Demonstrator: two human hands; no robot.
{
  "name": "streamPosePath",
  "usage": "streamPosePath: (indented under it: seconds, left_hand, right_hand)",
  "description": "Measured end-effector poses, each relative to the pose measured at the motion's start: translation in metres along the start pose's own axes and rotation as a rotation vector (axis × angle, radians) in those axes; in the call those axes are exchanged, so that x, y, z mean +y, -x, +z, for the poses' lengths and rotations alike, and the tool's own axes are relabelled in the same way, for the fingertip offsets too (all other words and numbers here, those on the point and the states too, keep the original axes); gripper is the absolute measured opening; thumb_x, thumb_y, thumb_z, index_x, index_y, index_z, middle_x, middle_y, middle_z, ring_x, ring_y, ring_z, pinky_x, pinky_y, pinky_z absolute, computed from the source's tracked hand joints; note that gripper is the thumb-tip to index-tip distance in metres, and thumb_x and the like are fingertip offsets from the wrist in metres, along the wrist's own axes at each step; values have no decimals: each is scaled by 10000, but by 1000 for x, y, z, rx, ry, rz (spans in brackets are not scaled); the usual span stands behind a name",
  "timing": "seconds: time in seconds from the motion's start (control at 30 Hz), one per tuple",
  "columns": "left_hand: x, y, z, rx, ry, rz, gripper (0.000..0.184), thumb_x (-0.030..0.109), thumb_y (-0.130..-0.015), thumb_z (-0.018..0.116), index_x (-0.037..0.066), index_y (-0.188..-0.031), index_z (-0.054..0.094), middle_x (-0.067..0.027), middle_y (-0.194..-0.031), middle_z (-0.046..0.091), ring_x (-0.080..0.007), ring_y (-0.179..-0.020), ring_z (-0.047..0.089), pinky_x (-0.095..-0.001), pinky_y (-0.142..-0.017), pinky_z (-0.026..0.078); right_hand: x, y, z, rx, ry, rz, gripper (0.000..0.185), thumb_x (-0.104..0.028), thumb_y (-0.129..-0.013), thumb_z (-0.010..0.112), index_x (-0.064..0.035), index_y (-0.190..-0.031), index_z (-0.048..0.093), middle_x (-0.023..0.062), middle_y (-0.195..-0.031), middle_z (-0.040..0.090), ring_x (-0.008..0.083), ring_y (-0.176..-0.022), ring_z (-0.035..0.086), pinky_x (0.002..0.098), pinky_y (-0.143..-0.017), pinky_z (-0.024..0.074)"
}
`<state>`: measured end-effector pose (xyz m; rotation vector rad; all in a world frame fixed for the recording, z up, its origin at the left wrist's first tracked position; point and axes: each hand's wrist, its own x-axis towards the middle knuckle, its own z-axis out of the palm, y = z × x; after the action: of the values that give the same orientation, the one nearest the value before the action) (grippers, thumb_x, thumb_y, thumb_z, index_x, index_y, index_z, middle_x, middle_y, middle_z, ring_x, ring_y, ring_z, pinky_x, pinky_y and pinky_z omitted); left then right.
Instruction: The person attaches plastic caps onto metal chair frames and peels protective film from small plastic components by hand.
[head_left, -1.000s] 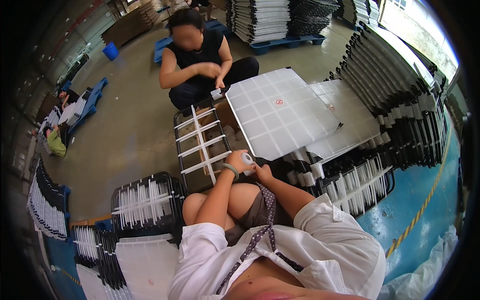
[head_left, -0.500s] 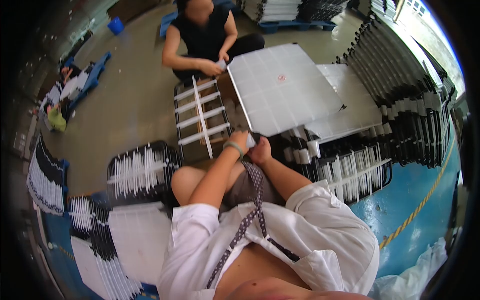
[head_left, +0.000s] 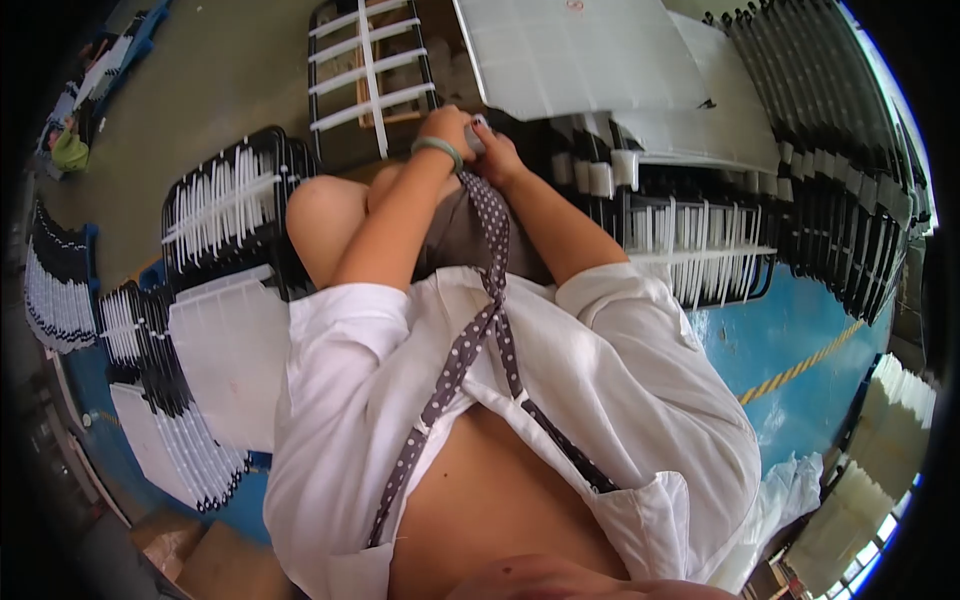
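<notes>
Pale piece (head_left: 474,138) sits between the hands, out past the creased white shirt (head_left: 640,360) and dotted cloth strip (head_left: 490,212); fingers cover most of it, so its full shape is hard to make out. Left grip (head_left: 446,130), above a smooth greenish bangle (head_left: 437,150), is curled tight around one side; right grip (head_left: 497,150) closes on the other, several fingertips out of sight.

Just beyond, a black frame (head_left: 372,75) crossed by flat white bands and a stiff greyish panel (head_left: 585,65) are both cut off by the top edge. The gap between them is too dim to read. Packed frames stand left (head_left: 225,205) and right (head_left: 700,240) of the knees.

Blue floor (head_left: 775,335), glossy under the light, carries a yellow-and-dark striped line (head_left: 802,363); crumpled clear plastic (head_left: 775,510) lies near it. Dark-edged panels (head_left: 820,90) lean in a curved row at upper right. Across dull brownish floor (head_left: 215,60), a person in green (head_left: 70,150) is small and blurred. Black lens shadow swallows the corners.
</notes>
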<state>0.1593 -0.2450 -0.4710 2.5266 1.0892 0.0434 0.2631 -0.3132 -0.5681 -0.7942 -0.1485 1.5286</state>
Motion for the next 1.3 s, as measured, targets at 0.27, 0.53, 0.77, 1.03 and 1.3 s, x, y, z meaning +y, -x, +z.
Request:
streamPosePath:
  seconds: [0.27, 0.53, 0.77, 1.03, 1.3]
  left_hand:
    - [-66, -23, 38, 50, 1116, -178, 379, -99, -661, 656, 34, -1015, 651, -44, -923, 662, -122, -809, 597, -242, -766, 496]
    - [-68, -46, 68, -124, 578, -210, 502, -179, -656, 447, 30, -1088, 595, -117, -1056, 626, -209, -976, 577, -290, -864, 449]
    - [-36, -42, 39, -400, 136, -167, 520, 261, -602, 752, 88, -1064, 592, -159, -1079, 616, -276, -1017, 591, -358, -865, 471]
    - [-37, -44, 43, -361, 178, -123, 490, 117, -648, 661, 81, -1123, 547, -156, -1138, 576, -283, -1073, 546, -349, -919, 427]
    - [-29, -28, 9, -145, 274, -157, 394, 367, -738, 540, 110, -1026, 618, -116, -1024, 633, -281, -1002, 576, -369, -900, 408]
  right_hand:
    - [-10, 9, 9, 81, 15, 32, 575, -13, -731, 603, -17, -1237, 329, 161, -1092, 499, 301, -949, 555, 442, -774, 493]
    - [-3, 11, 1, 206, 328, 34, 660, 24, -691, 562, -21, -1287, 280, 182, -1074, 499, 328, -936, 556, 459, -768, 494]
    - [5, -5, -17, 259, 419, 25, 682, 64, -661, 564, 1, -1287, 302, 186, -1040, 520, 310, -908, 571, 424, -741, 507]
    - [2, -3, -23, 307, 171, 83, 711, 172, -666, 491, -5, -1313, 255, 241, -1113, 478, 402, -982, 545, 535, -820, 478]
    - [8, -9, -29, 350, 106, 116, 633, 199, -737, 419, -5, -1318, 274, 234, -1180, 452, 394, -1046, 512, 524, -873, 462]
